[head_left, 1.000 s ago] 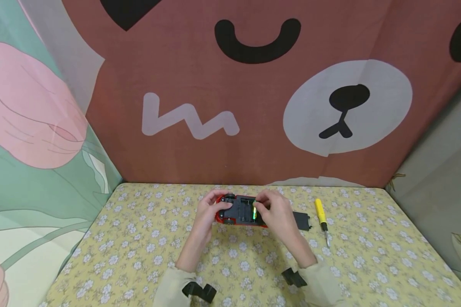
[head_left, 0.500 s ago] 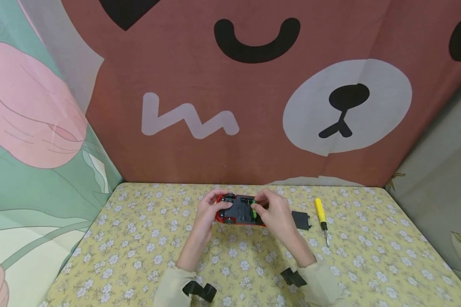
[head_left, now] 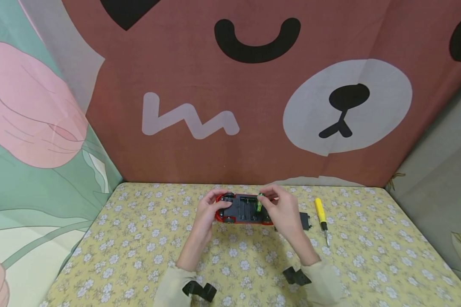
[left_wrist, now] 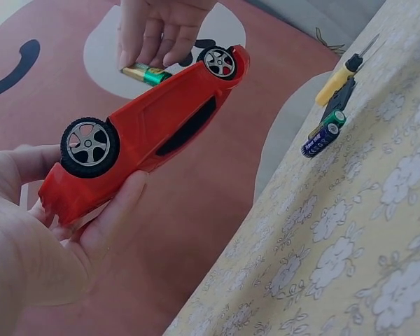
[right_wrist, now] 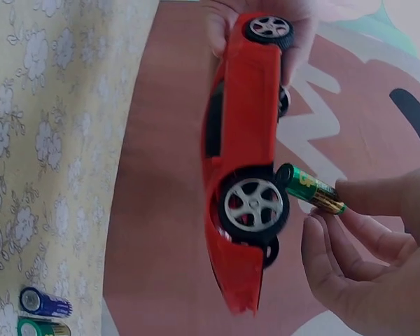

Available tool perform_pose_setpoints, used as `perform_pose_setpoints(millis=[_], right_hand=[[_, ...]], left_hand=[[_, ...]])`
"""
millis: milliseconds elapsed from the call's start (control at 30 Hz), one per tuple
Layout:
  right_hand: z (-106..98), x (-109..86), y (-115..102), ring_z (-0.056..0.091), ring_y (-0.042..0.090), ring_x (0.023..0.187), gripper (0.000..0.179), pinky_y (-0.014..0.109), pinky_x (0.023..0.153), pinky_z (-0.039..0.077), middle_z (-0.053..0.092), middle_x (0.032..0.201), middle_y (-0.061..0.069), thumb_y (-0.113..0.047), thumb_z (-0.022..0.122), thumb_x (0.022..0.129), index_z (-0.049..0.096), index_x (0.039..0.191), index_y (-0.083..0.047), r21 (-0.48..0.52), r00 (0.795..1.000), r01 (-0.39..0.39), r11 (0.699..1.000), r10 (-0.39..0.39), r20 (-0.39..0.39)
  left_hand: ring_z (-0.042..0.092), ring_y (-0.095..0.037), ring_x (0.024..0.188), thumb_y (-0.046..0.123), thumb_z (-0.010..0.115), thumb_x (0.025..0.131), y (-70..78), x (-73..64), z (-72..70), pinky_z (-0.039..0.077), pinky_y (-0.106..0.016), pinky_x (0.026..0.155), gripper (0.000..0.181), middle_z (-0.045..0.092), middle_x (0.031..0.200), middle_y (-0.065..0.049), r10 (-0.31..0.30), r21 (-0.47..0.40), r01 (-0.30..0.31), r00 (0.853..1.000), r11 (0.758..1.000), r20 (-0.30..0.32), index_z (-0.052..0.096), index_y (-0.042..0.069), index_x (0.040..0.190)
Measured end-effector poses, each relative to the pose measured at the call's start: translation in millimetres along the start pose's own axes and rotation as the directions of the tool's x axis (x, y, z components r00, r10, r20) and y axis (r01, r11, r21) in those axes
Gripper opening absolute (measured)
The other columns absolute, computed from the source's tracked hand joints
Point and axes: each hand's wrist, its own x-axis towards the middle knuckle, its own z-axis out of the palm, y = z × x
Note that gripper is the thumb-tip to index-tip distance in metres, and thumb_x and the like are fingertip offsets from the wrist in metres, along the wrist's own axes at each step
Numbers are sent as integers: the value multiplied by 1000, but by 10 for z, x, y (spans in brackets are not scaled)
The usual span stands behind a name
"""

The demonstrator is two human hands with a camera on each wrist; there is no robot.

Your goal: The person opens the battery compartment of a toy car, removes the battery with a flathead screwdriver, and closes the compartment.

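Note:
A red toy car [head_left: 234,209] is held upside down above the table, its black underside facing up in the head view. My left hand [head_left: 206,212] grips one end, thumb on the underside and fingers beneath the body. In the underside is an uncovered battery compartment [head_left: 248,209]; its inside is too small to read clearly. My right hand [head_left: 285,212] pinches a green and gold battery [right_wrist: 312,189] between thumb and fingertips. That battery is tilted, close over the underside by the wheel at the car's right end.
Right of the hands lies a yellow-handled screwdriver [head_left: 320,216]. Partly behind the right hand is a flat black cover [head_left: 305,221]. A blue battery [left_wrist: 320,141] and a green battery [left_wrist: 337,119] lie together on the flowered tablecloth [head_left: 138,238]. A printed curtain [head_left: 192,157] hangs behind the table.
My right hand has drawn the green battery up out of the compartment and to the right, tilting it. The left hand and the car have stayed nearly still.

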Motion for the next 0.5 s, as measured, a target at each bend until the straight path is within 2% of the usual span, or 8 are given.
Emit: perform_pose_setpoints(millis=[200, 500], right_hand=[[-104, 45, 59, 70, 29, 91, 11, 45, 78, 60, 74, 101, 11, -6, 76, 94, 74, 106, -4, 26, 999, -20, 999, 22, -50], [-232, 91, 98, 69, 28, 88, 12, 28, 69, 54, 74, 99, 12, -8, 74, 96, 75, 107, -1, 45, 995, -72, 996, 74, -61]], left_hand=[[66, -20, 98, 1, 74, 84, 2, 19, -5, 59, -28, 75, 41, 66, 116, -9, -12, 6, 12, 1000, 1000, -13, 66, -3, 124], [66, -22, 101, 1, 74, 84, 8, 12, -16, 60, -30, 76, 38, 67, 119, -7, -31, 3, 31, 999, 1000, -19, 69, 3, 122]])
